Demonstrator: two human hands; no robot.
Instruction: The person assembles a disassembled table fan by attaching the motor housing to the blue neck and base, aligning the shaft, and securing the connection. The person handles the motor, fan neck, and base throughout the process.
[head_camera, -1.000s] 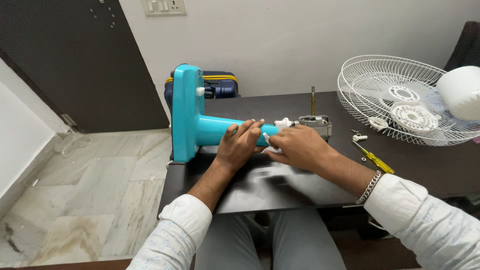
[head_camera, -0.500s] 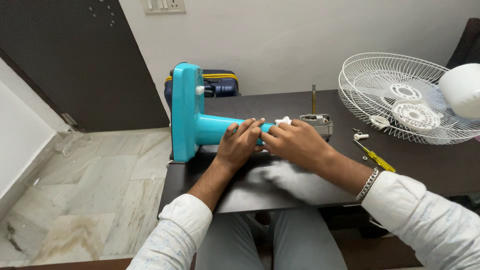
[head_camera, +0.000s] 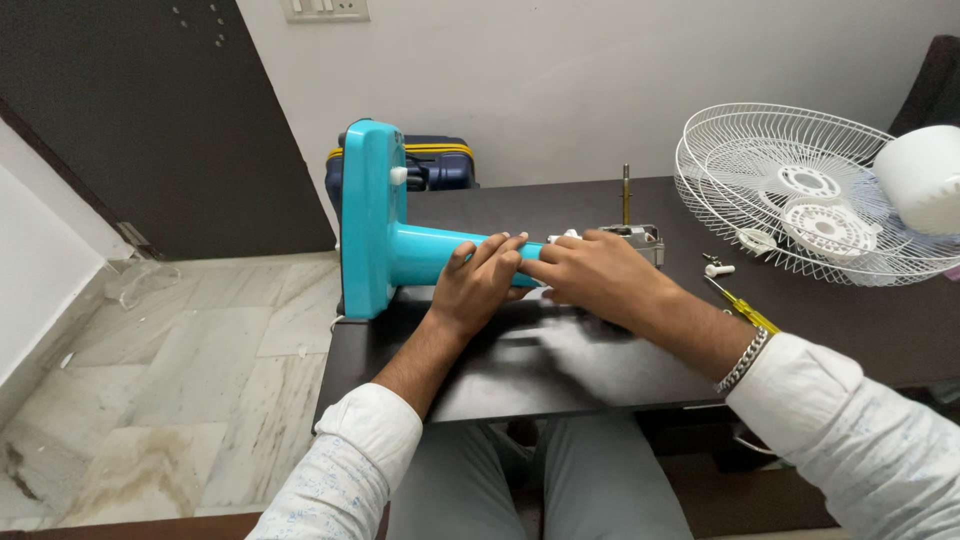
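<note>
Head view, one moment, dark bench (head_camera: 560, 370).

Item: turquoise fan stand (head_camera: 400, 245), lying on its side on the bench, flat base upright at the bench's left edge, neck running right toward a grey motor block (head_camera: 640, 240) with a thin upright shaft (head_camera: 626, 192).

Left hand (head_camera: 480, 285): laid over the neck of the stand, fingers curled across its top, grip closed on the stand.

Right hand (head_camera: 590, 275): just beside the left, covering the joint where the neck meets the motor block, fingertips touching the left hand's; whether its grip is clamped on anything cannot be told, the palm hides it. A metal bracelet (head_camera: 742, 360) sits at the wrist.

Also on the bench: yellow-handled screwdriver (head_camera: 745, 308) near the right forearm; small white fittings (head_camera: 718, 268) just beyond it; white wire fan guard (head_camera: 800, 195) at the far right, with a white rounded cover (head_camera: 922, 178) at its edge.

Behind the bench: a dark blue suitcase (head_camera: 435, 165) against the wall.
</note>
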